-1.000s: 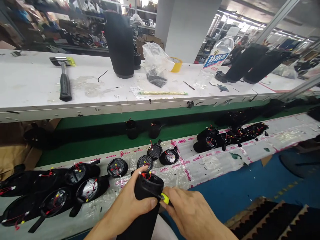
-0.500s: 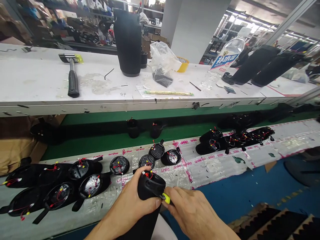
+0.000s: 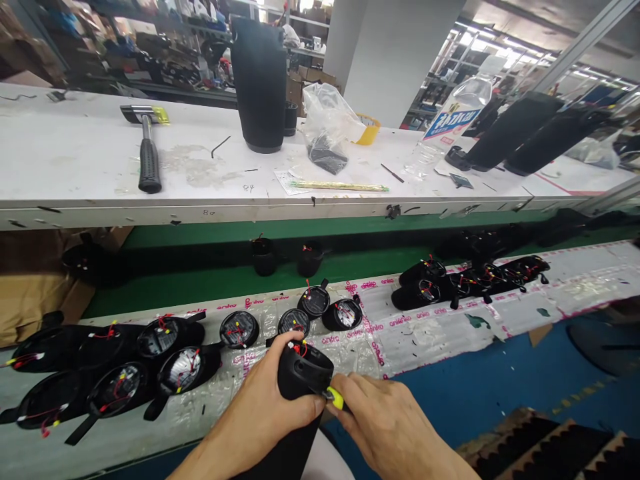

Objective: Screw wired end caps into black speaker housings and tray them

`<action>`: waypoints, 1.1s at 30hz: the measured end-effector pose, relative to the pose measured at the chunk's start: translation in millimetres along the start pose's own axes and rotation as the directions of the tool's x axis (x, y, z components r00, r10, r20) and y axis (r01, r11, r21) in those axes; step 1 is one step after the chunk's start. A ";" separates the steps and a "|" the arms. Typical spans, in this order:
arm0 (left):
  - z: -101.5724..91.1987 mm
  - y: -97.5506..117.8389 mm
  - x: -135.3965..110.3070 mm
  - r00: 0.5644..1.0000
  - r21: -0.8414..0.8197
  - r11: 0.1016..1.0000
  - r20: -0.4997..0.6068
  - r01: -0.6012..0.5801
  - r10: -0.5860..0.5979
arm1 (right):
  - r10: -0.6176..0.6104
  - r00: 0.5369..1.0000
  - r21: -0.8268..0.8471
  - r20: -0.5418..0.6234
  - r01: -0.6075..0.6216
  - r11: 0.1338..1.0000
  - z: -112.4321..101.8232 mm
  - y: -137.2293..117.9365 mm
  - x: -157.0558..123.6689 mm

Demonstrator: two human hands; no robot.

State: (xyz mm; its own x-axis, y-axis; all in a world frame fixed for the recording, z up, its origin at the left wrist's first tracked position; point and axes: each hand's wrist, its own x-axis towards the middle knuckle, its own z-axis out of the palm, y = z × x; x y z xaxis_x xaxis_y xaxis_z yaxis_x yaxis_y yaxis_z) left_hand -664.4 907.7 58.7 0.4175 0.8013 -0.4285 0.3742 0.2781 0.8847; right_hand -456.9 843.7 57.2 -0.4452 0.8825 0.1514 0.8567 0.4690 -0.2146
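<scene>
My left hand [image 3: 280,393] is wrapped round the upper end of a black fabric-covered cylinder [image 3: 305,373], which looks like a speaker body. Its open end is tilted up towards the table, and red wires with small connectors show inside the rim. My thumb presses the near side, with the fingers over the far edge. In my right hand [image 3: 380,413] is a yellow-handled tool [image 3: 335,398], likely a utility knife. Its tip meets the cylinder's side just below the rim, beside my left thumb. Most of the tool is hidden by my fingers.
More black cylinders [image 3: 120,390] with wires lie on the plastic-covered lower bench [image 3: 410,347], at left, middle and right. On the white shelf [image 3: 200,177] are a mallet [image 3: 149,157], an upright black cylinder [image 3: 260,93], a plastic bag [image 3: 325,113] and a water bottle [image 3: 453,117].
The view has shifted very slightly. Both hands keep their grip, with the tool still at the same place below the rim.
</scene>
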 end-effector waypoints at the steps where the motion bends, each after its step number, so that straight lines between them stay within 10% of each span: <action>1: 0.1 0.0 -0.4 1.000 -0.001 1.000 -0.003 -0.002 0.002 | 0.001 1.000 -0.001 0.002 -0.001 1.000 0.3 -0.2 -0.3; 33: 2.3 10.6 -9.3 0.989 0.085 0.993 -0.124 0.086 -0.075 | 0.082 0.996 -0.245 0.035 -0.071 0.967 2.2 -18.5 -0.4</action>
State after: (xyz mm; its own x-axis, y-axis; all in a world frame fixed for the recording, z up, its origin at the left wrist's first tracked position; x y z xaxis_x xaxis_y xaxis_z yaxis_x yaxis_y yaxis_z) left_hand -662.4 901.9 71.7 0.2826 0.8373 -0.4681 0.4776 0.3003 0.8256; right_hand -473.1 834.7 59.0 -0.3821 0.9188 0.0993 0.9239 0.3822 0.0186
